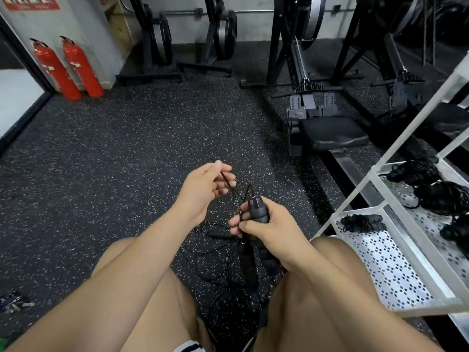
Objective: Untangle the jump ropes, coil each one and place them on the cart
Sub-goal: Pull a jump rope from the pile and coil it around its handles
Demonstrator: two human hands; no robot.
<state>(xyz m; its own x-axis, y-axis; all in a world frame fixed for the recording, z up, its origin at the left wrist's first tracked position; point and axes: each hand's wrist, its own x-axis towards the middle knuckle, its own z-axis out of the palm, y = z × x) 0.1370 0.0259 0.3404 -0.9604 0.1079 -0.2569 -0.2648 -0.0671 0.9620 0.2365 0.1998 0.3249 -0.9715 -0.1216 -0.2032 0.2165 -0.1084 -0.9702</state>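
Note:
My right hand (269,229) grips a black jump rope handle (257,209) upright in front of my knees. Its thin black cord (228,184) rises from the handle's top and runs to my left hand (203,189), which pinches it between thumb and fingers. Below my hands, a tangle of jump ropes (236,257) with more black handles lies on the speckled floor between my legs. At my right stands the white cart (396,270), with several coiled black ropes (363,222) on its perforated shelves.
A rowing machine (330,133) stands ahead on the right, close to the cart. More black gym machines line the far wall. Two red fire extinguishers (68,67) stand at the far left. A small dark object (12,301) lies on the floor at my left.

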